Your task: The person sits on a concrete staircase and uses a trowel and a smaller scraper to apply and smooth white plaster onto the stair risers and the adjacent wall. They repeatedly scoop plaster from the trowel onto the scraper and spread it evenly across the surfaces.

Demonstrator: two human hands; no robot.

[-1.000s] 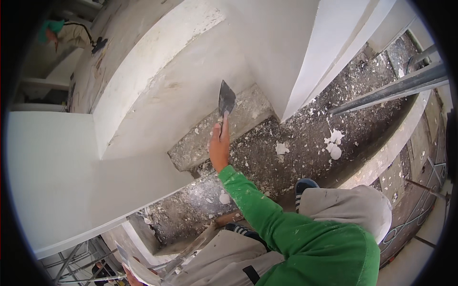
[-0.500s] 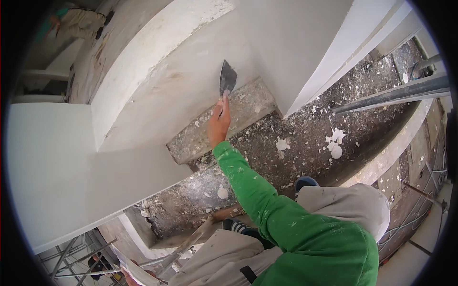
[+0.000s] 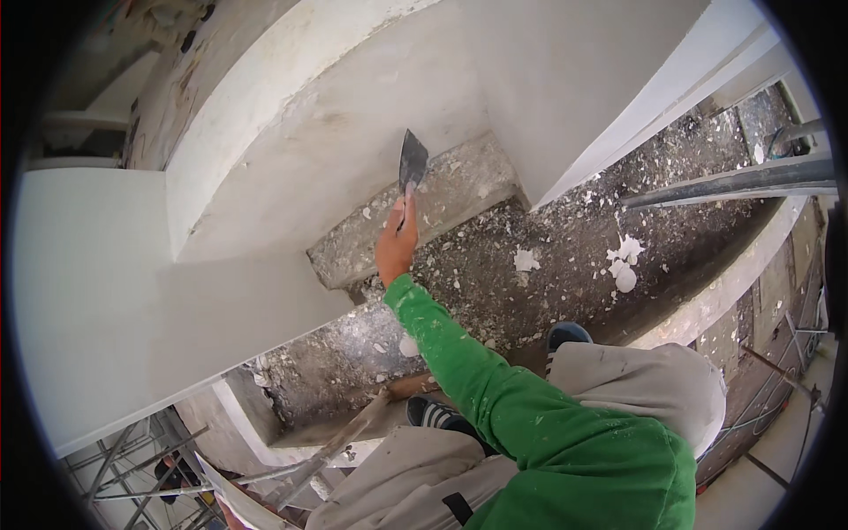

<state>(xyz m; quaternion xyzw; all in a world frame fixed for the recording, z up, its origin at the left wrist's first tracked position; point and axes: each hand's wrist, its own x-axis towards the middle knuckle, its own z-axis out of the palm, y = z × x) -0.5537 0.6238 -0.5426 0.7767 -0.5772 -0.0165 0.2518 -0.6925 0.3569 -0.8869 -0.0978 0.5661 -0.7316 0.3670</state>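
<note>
My right hand (image 3: 397, 245), at the end of a green sleeve flecked with white, is closed round the handle of a pointed trowel (image 3: 412, 161). The dark, stained blade points up and away, in front of the pale plastered wall (image 3: 353, 132) and just above a rough concrete step (image 3: 389, 208). Whether the blade touches the wall I cannot tell. At the lower left edge, part of my left hand (image 3: 231, 518) shows against a thin whitish board (image 3: 240, 502), which it grips; most of its fingers are hidden.
Below me runs a debris-strewn ledge (image 3: 495, 274) with splashes of white plaster (image 3: 625, 261). A wooden pole (image 3: 349, 433) crosses near my feet. Metal pipes (image 3: 733, 181) jut in at right. Scaffolding (image 3: 115, 468) and another person (image 3: 172, 477) are at lower left.
My right hand and the trowel have drawn back a little toward me and slightly left. The view has shifted slightly, and less of my left hand shows now.
</note>
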